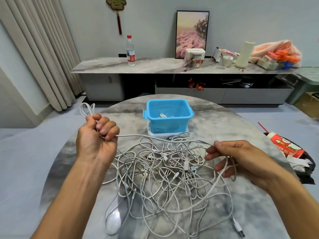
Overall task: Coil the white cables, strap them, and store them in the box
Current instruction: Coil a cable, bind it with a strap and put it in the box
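Gripping cable (155, 136) | left hand (96, 137) fisted, raised | right hand (229, 157) pinching

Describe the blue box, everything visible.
The blue box is a rectangular tub of what looks like glossy translucent plastic, with a thick rim and a latch tab on each short side. It stands upright and open, lid off, on a pale flat piece at the table's far middle, beyond the cable tangle. At least one coiled white cable lies inside. Neither hand touches it.
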Motion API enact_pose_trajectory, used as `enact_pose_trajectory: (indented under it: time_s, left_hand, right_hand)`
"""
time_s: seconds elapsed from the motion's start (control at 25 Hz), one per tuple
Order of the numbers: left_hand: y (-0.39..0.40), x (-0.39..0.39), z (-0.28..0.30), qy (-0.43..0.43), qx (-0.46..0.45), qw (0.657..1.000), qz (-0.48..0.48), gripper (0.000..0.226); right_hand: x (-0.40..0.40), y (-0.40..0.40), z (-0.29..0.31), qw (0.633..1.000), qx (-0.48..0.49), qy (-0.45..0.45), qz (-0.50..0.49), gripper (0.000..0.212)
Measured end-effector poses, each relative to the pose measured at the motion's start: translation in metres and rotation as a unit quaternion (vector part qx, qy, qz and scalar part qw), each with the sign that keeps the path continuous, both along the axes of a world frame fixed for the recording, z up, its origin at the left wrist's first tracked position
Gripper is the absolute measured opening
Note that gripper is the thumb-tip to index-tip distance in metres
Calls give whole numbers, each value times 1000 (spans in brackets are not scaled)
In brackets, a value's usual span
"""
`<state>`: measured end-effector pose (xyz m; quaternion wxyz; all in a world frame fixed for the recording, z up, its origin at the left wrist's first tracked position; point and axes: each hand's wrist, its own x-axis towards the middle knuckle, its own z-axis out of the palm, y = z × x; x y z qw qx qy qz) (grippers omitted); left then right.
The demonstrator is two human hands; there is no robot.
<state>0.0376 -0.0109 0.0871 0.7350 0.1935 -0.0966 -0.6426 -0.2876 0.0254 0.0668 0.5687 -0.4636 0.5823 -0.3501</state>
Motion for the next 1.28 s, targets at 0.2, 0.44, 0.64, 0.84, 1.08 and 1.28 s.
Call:
enact_pose_trajectory:
  time_s: [0.2,0.44,0.64,0.84,1.08,1.28]
  left_hand:
    - [-4,33,6,48,-6,997,56,46]
    - [3,-19,-4,-20,13,1000,-13,37]
    - [6,-35,-8,11,8,996,-86,35]
    - [22,-63,-3,-29,-35,976,-215,34]
    - [22,-54,-2,-3,-38,975,-218,35]
    - [13,-37,-7,-376,-6,924,-72,37]
  right_hand:
    - [-34,-9,-15,975,-33,118,-187,35]
    - [47,-1,-43,938,-122,293,143,26]
    - [77,5,-67,944,-168,266,94,57]
    - [103,8,-50,966,-238,18,102,71]
    - [94,12,-27,962,-134,-126,201,18]
    - [56,5,3,977,-71,-133,148,17]
